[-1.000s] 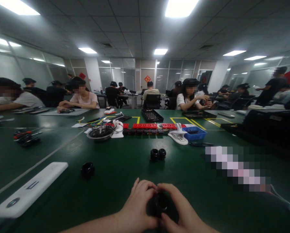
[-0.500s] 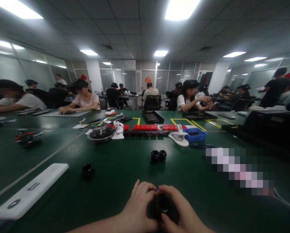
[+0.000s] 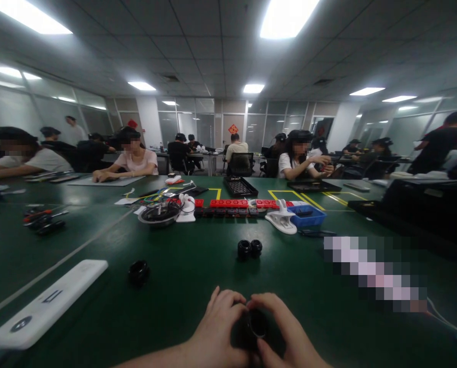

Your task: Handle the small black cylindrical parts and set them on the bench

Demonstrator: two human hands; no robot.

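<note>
A black, glossy ring-shaped part with a round opening is held low in front of me, near the table's front edge. My left hand curls around its left side, with the fingertips partly hidden behind it. From the other side my right hand grips it, index finger over the top and thumb at the near rim. Two similar black round parts stand side by side farther up the table. Another black ring-shaped part lies to the left of my hands.
A long white device lies at left, and a blurred-out strip at right. Across the middle are red power strips, a coiled black cable, a white clip stand and a blue bin. Several people sit beyond.
The view has tilted up slightly, so the table sits a little lower. Both hands stay around the black part, whose opening looks slightly turned. A person at the far left back has shifted left.
</note>
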